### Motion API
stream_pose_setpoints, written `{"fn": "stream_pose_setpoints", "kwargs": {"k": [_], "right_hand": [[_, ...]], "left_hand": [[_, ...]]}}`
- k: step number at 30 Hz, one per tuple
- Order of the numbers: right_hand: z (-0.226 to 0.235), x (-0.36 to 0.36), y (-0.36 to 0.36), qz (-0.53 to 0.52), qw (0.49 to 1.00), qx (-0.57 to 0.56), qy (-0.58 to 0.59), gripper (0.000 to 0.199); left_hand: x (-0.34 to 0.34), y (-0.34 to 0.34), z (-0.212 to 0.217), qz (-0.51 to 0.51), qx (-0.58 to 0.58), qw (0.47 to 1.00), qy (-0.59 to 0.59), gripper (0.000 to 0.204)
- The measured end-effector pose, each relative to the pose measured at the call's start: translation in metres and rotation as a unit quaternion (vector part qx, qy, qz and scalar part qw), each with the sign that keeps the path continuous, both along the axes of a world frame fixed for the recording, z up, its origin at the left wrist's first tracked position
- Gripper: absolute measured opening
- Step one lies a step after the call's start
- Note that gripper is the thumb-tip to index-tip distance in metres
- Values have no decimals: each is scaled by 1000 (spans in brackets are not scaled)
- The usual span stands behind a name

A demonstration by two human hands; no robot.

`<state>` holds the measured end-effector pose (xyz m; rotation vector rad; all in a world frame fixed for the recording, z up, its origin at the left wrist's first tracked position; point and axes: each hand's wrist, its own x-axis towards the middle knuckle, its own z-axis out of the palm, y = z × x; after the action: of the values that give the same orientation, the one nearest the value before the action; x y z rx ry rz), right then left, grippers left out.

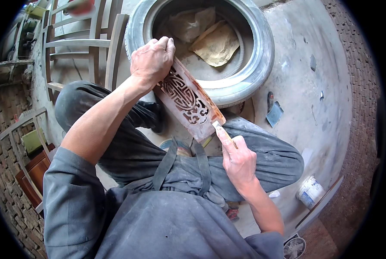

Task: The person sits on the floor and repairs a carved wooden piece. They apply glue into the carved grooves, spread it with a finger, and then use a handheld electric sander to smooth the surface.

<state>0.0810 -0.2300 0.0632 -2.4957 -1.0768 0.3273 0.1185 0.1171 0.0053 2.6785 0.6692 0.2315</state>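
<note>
My left hand (153, 60) is closed around the far end of a carved wooden panel (167, 102). The panel slants from the tyre down toward my lap; its face is dusty and pale, with a cut-out fretwork pattern, and its right edge shows reddish-brown wood. In my right hand (240, 162) is a small hand tool (226, 137) with a yellowish wooden handle and a pale, flat tip; whether that tip is a blade or bristles cannot be made out. The tip meets the panel's near right corner. Both ends of the grip hide parts beneath my fingers.
A grey-dusted tyre (262, 56) lies just beyond the panel, with crumpled sandpaper-like sheets (216, 43) inside. Wooden chair frames (78, 43) stand at the left. A blue-grey sheet (275, 114) lies on the floor to the right, and a white tub (310, 192) sits at the lower right.
</note>
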Motion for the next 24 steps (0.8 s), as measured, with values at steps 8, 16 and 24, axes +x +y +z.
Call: {"fn": "stream_pose_setpoints", "kwargs": {"k": [8, 16, 24], "right_hand": [[-7, 1, -3, -3, 1000, 7, -13, 59], [-11, 1, -1, -10, 1000, 17, -18, 62], [-14, 0, -3, -16, 999, 25, -24, 61]], "left_hand": [[3, -2, 6, 11, -15, 999, 32, 39], [0, -2, 3, 7, -12, 1000, 23, 39], [2, 0, 6, 6, -15, 999, 31, 40]]}}
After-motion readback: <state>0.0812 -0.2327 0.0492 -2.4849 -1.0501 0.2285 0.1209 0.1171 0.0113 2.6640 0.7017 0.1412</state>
